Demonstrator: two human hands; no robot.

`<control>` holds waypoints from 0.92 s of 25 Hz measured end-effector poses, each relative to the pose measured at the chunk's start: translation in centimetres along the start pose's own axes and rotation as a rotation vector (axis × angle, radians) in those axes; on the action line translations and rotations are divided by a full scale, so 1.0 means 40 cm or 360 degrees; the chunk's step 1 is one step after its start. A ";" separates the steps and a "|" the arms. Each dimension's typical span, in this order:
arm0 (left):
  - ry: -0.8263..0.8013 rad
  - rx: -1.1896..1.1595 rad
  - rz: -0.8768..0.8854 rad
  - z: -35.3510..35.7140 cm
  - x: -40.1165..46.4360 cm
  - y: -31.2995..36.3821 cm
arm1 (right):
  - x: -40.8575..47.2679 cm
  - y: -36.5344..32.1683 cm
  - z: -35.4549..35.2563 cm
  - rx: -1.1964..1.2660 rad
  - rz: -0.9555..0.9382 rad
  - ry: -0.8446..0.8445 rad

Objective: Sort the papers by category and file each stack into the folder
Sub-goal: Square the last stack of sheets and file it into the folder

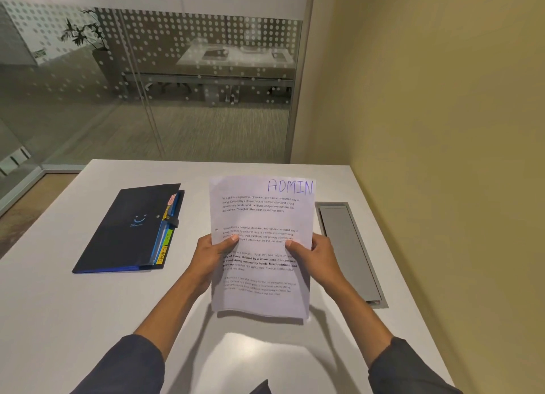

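1. Both hands are up over the white bench (88, 305), holding a stack of white printed paper sheets (261, 287) between them, the top page marked "ADMIN" in blue handwriting at its upper right corner.
2. The left hand (208, 256) grips the stack's left edge: thumb laid across the printed face, the other fingers curled behind the sheets, out of my sight.
3. The right hand (314, 253) mirrors it on the right edge, thumb on the front, fingers wrapped round the back. So each side is a pinch on the paper.
4. The stack hangs clear of the bench; you can see its shadow below the bottom edge. Its long axis runs away from the person, with the heading at the far end.
5. Now the relation that matters: the dark navy expanding folder with coloured index tabs (129, 230) lies flat and closed on the bench to the left of the papers, apart from them, and the left hand is the nearer one.
6. The folder's tabbed opening faces right, towards the stack; a yellow "SPORTS" tab (162, 255) and a green one show along that edge. Its strap looks fastened.
7. My guess: sorting has barely begun, since everything sits in one stack, and the folder will need opening first.
8. A grey metal cable hatch (349, 253) is set into the bench to the right.
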State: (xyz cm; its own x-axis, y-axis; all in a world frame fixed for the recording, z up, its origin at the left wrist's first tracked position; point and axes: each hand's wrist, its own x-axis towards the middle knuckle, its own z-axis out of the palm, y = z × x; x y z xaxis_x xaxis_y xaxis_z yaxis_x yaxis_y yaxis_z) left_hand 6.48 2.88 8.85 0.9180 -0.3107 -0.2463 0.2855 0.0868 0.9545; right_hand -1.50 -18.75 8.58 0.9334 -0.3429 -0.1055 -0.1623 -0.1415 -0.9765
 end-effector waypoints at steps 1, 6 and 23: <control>0.0009 0.0007 -0.0029 -0.001 0.007 -0.008 | 0.012 0.021 0.001 0.0002 0.0027 -0.0002; 0.0017 0.0209 -0.0092 -0.012 0.035 -0.057 | 0.039 0.086 0.024 0.0090 0.0149 0.0093; 0.0168 0.0246 0.0016 -0.022 0.023 -0.084 | 0.030 0.113 0.046 0.0107 0.0096 0.0084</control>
State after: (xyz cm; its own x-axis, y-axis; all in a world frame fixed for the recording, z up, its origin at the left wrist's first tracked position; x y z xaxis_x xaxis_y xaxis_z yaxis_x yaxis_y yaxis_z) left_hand 6.60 3.14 5.27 0.9467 -0.2089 -0.2451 0.2377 -0.0599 0.9695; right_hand -0.54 -18.09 3.71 0.9042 -0.3974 -0.1564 -0.1943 -0.0569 -0.9793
